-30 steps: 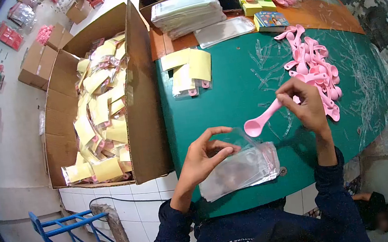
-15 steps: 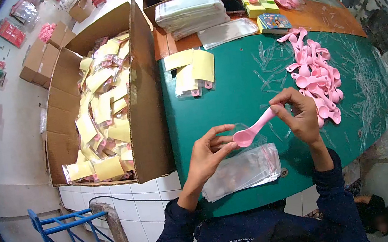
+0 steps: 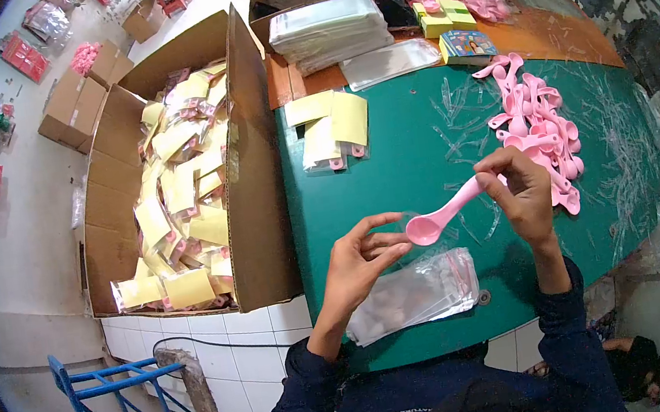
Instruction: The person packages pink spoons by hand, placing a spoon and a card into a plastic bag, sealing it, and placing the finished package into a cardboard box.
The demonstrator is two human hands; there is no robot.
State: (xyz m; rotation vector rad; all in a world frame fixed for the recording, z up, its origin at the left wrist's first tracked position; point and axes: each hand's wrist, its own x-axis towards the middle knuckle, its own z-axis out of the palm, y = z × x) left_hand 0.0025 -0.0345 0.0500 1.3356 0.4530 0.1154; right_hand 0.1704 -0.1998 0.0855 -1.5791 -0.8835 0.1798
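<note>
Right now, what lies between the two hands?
In the head view, a pink spoon held in the right hand, its bowl by the left hand, plus clear plastic.

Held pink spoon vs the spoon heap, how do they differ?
- Support: the held spoon is gripped by the right hand; the spoon heap lies on the green tabletop.
- Layout: the held spoon is single; the heap's spoons overlap.
- Pose: the held spoon slants, bowl end toward the left hand; the heap's spoons point various ways.
Shared: pink colour, similar spoon shape.
</note>
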